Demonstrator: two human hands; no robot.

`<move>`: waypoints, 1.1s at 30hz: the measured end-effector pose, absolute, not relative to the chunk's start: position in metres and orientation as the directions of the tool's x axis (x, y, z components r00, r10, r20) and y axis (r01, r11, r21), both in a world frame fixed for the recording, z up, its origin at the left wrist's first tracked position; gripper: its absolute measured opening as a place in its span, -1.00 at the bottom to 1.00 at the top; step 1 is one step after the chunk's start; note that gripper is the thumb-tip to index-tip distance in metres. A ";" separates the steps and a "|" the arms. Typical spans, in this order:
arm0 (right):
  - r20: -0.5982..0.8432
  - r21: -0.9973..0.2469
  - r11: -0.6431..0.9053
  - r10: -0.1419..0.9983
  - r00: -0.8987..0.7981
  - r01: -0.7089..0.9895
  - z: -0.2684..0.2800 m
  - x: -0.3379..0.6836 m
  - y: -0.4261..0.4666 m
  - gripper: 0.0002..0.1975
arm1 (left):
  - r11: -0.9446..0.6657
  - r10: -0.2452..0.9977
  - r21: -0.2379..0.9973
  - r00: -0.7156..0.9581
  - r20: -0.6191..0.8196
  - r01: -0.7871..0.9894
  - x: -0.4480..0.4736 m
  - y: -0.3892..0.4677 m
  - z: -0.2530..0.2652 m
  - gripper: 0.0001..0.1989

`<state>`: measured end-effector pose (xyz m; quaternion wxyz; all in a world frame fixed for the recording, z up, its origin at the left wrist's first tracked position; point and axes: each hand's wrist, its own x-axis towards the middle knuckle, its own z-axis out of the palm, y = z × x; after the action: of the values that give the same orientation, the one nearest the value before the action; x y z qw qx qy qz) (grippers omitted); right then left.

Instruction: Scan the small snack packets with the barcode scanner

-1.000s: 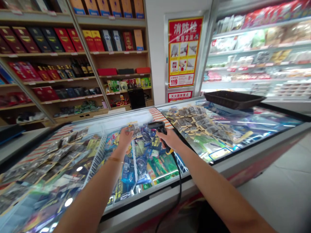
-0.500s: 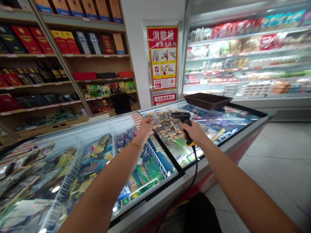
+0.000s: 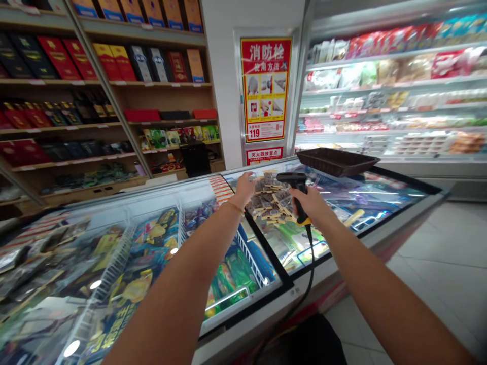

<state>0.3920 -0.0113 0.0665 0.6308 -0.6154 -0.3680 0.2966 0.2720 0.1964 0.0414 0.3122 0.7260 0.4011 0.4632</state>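
Observation:
My right hand is wrapped round the grip of a black barcode scanner with a yellow base. Its head points left above a pile of small clear packets with dark contents and tan strips. From the scanner's base a black cable hangs down over the freezer's front edge. My left hand reaches to the far left side of the pile, fingers stretched forward and slightly apart. No packet shows clearly in it. The pile lies on the glass lid of a chest freezer.
A dark brown plastic tray rests at the freezer's far right. Bagged frozen goods and wire baskets show through the glass. More packets lie at left. Behind are shelves of boxes, a red fire-hydrant notice and a lit chiller.
The view has shifted slightly left, so the scene sits further right. My left hand has moved forward along the pile's edge, away from the packet by its fingers. My right hand still holds the scanner.

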 end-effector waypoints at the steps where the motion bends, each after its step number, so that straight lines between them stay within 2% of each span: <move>1: 0.098 -0.995 0.067 0.837 0.538 0.078 0.066 0.383 -0.007 -0.81 | -0.491 0.870 0.809 0.240 0.431 0.323 0.257 0.197 0.039 -0.60; 6: 0.104 -0.990 0.049 0.886 0.452 0.131 0.061 0.323 0.012 -0.81 | -0.445 0.888 0.720 0.159 0.431 0.533 0.149 0.194 0.028 -0.64; 11: 0.102 -0.989 0.055 0.930 0.353 0.139 0.053 0.251 0.030 -0.81 | -0.145 0.947 0.611 -0.069 0.312 0.778 0.014 0.182 0.018 -0.55; 13: 0.096 -0.989 0.053 0.943 0.318 0.140 0.047 0.225 0.037 -0.81 | -0.005 0.954 0.531 -0.155 0.257 0.847 -0.041 0.174 0.018 -0.49; 15: 0.097 -0.990 0.064 0.956 0.278 0.124 0.039 0.205 0.044 -0.80 | 0.101 0.938 0.425 -0.228 0.261 0.900 -0.095 0.165 0.020 -0.45; 19: 0.108 -0.989 0.082 0.967 0.230 0.122 0.022 0.183 0.051 -0.80 | 0.236 0.873 0.220 -0.306 0.379 0.946 -0.190 0.149 0.027 -0.41; 21: 0.114 -0.984 0.083 0.972 0.205 0.157 0.015 0.180 0.051 -0.80 | 0.337 0.847 0.211 -0.393 0.358 0.918 -0.229 0.145 0.027 -0.35; 24: 0.111 -0.973 0.069 0.977 0.183 0.218 0.009 0.181 0.049 -0.81 | 0.449 0.828 0.260 -0.508 0.238 0.855 -0.268 0.145 0.023 -0.34; 27: 0.113 -0.955 0.060 0.979 0.171 0.290 0.005 0.182 0.048 -0.79 | 0.457 0.823 0.292 -0.524 0.219 0.840 -0.285 0.150 0.018 -0.33; 33: 0.133 -0.935 0.077 0.981 0.140 0.346 0.000 0.182 0.045 -0.75 | 0.483 0.830 0.224 -0.524 0.192 0.847 -0.277 0.145 0.025 -0.19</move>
<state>0.1819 0.0454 0.0003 0.4716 -0.5898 -0.5624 0.3369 -0.2769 0.1450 0.0251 -0.0288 0.4870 0.8606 0.1463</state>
